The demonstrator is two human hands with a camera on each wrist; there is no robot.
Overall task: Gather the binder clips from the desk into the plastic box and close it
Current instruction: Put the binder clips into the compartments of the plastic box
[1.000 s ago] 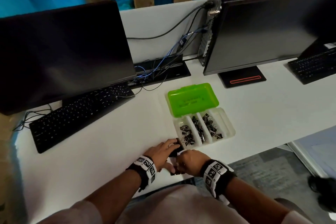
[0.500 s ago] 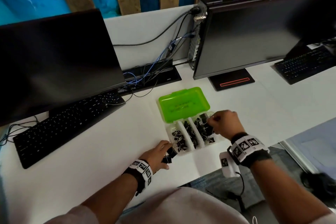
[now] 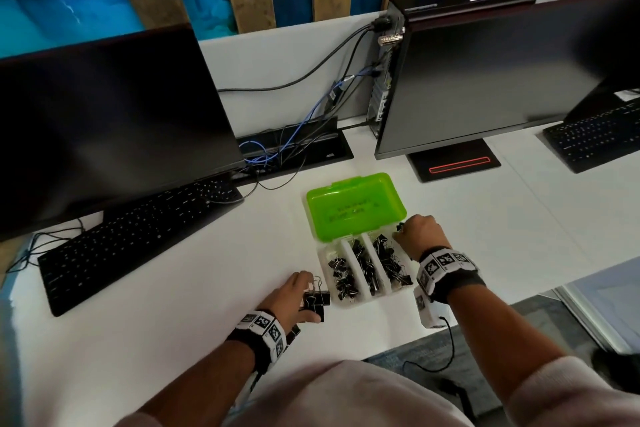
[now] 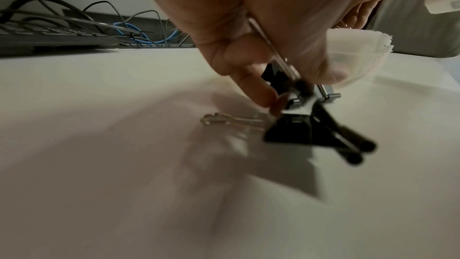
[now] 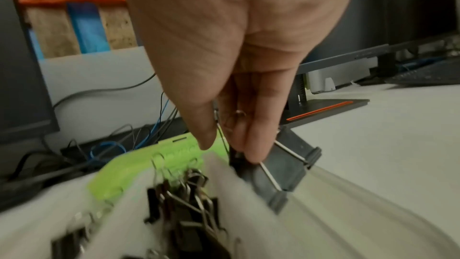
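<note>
The plastic box (image 3: 362,300) lies open on the white desk, its green lid (image 3: 356,208) folded back. Its three clear compartments hold several black binder clips (image 3: 362,263). My left hand (image 3: 311,302) is at the box's front-left corner and pinches the wire handle of a black binder clip (image 4: 313,131) just above the desk. A second clip (image 3: 313,315) lies under it. My right hand (image 3: 401,232) is over the far end of the right compartment. It pinches a binder clip (image 5: 286,166) by its wire handle, the clip hanging into the box (image 5: 236,194).
A keyboard (image 3: 138,239) and monitor (image 3: 104,121) stand at the left, and cables (image 3: 277,149) lie behind the box. A second monitor (image 3: 485,80) with its red-striped base (image 3: 457,161) stands at the right. The desk's front edge runs just below my wrists.
My right hand left the left hand at the desk's front edge and carried a clip to the box's right compartment. My left hand stayed by the box's front-left corner with its clip.
</note>
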